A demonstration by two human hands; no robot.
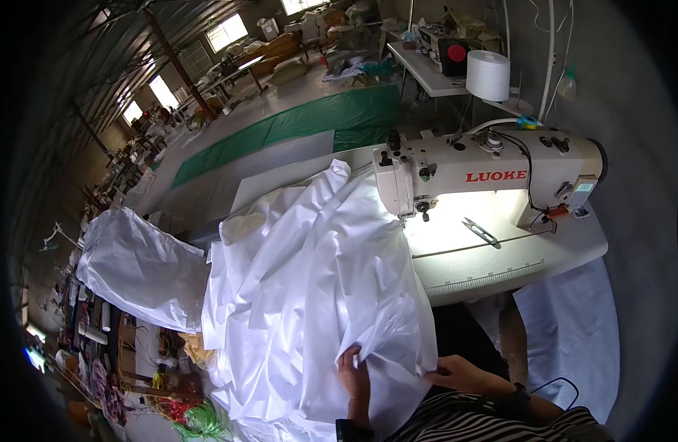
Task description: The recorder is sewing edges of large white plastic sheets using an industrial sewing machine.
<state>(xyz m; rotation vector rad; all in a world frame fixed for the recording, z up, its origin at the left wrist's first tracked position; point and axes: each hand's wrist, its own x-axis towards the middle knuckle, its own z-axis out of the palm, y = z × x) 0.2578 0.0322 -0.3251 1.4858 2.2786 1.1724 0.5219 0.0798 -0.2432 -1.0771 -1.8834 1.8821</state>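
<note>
A large, creased sheet of shiny white fabric (pixel 280 272) spreads over the sewing table's left part and hangs down toward me. My left hand (pixel 353 372) is closed on a fold of it near the lower middle. At the fabric's right edge my right hand (pixel 457 373) pinches the border between thumb and fingers. Above both hands stands a white sewing machine (pixel 493 169); the fabric's far part lies beside its needle end (pixel 404 219). Small thread snips (pixel 480 231) rest on the lit machine bed, apart from my hands.
A white thread cone (pixel 488 76) stands behind the machine. More white fabric hangs at the left (pixel 136 269) and at the lower right (pixel 571 331). Green sheeting (pixel 294 121) covers the floor beyond. Coloured cords and a green plastic bundle (pixel 202 421) lie at the lower left.
</note>
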